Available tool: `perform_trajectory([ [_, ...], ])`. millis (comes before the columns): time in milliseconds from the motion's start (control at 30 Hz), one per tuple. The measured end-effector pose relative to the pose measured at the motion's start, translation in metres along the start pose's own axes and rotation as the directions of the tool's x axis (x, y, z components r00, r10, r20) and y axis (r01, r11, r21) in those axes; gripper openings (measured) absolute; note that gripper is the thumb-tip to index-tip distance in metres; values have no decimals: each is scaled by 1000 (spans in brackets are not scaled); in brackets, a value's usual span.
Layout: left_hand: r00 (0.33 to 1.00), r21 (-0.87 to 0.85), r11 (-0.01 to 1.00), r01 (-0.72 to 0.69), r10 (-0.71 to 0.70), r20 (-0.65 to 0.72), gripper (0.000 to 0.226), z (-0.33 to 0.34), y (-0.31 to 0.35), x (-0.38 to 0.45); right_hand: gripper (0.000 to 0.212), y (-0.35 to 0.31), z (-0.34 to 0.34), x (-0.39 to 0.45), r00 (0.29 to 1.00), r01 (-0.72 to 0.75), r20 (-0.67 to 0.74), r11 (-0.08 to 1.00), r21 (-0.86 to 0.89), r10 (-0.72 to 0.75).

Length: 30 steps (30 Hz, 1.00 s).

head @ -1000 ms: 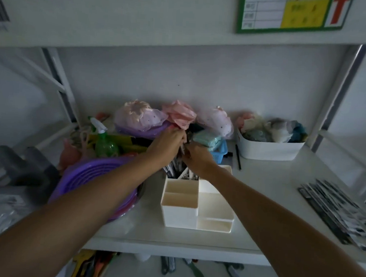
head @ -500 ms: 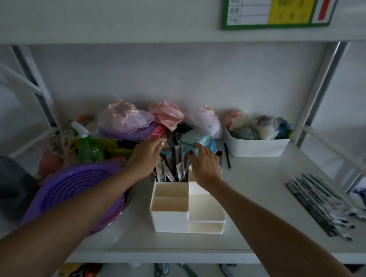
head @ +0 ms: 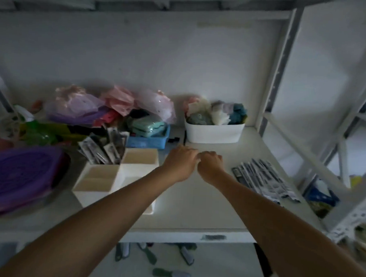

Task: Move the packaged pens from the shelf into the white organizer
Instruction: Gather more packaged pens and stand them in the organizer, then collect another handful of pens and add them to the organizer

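Note:
The white organizer (head: pixel 114 178) stands on the shelf at centre left. Several packaged pens (head: pixel 105 148) stick upright out of its back left compartment. More packaged pens (head: pixel 262 177) lie in a flat row on the shelf at the right. My left hand (head: pixel 180 162) and my right hand (head: pixel 210 164) hover side by side over the bare shelf between the organizer and the lying pens, knuckles touching. Both have curled fingers and I see nothing in them. My right hand is a short way left of the lying pens.
A white bin (head: pixel 213 131) of cloth items stands at the back right. A blue basket (head: pixel 148 139) and bagged hair items (head: pixel 77 107) crowd the back left. A purple basket (head: pixel 19 172) sits left of the organizer. A shelf post (head: pixel 279 65) rises at the right.
Both hands left the pens in the organizer and moved right toward the pens lying on the shelf. The view swung right and down.

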<state>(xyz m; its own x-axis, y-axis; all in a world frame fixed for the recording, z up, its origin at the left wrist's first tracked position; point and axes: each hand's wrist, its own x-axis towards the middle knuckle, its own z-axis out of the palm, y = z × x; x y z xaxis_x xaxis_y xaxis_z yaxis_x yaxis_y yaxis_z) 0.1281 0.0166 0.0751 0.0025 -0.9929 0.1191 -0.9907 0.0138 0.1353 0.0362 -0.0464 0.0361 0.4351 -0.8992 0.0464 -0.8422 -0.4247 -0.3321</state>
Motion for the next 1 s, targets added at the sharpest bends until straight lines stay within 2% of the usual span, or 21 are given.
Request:
perform_trajectory([
  [100, 976, -151, 978, 141, -112, 188, 42, 37, 59, 13, 38, 78, -13, -23, 994, -107, -6, 994, -33, 107],
  [200, 931, -263, 914, 308, -234, 279, 41, 61, 112, 26, 35, 135, -28, -34, 982, -179, -62, 983, -40, 177],
  [300, 878, -369, 814, 449, -325, 352, 41, 80, 151, 34, 33, 167, -34, -41, 977, -199, 73, 980, -5, 199],
  [400, 825, -533, 629, 565, -434, 362, 33, 94, 173, 41, 27, 175, -28, -42, 957, -229, 193, 973, 39, 217],
  [500, 711, -660, 339, 670, -548, 440, 41, 104, 180, 54, 23, 176, -21, -35, 948, -257, 213, 963, 85, 234],
  [567, 664, -708, 182, 682, -559, 497, 38, 111, 176, 62, 22, 177, -19, -32, 940, -290, 225, 949, 125, 257],
  [633, 645, -732, 116, 671, -579, 499, 33, 116, 173, 67, 24, 179, -15, -28, 935, -312, 229, 935, 171, 270],
  [733, 622, -732, 99, 674, -611, 490, 41, 120, 170, 68, 23, 181, -14, -25, 940, -302, 244, 915, 267, 239],
  [800, 621, -750, 51, 660, -600, 505, 41, 116, 165, 66, 20, 179, -15, -24, 941, -299, 271, 875, 380, 204],
  [900, 597, -756, -11, 654, -608, 524, 11, 103, 153, 60, 20, 168, -14, -25, 950, -295, 233, 841, 454, 207],
  [1000, 593, -764, -18, 645, -619, 515, 6, 91, 143, 47, 22, 148, -8, -29, 964, -254, 208, 809, 530, 166],
])
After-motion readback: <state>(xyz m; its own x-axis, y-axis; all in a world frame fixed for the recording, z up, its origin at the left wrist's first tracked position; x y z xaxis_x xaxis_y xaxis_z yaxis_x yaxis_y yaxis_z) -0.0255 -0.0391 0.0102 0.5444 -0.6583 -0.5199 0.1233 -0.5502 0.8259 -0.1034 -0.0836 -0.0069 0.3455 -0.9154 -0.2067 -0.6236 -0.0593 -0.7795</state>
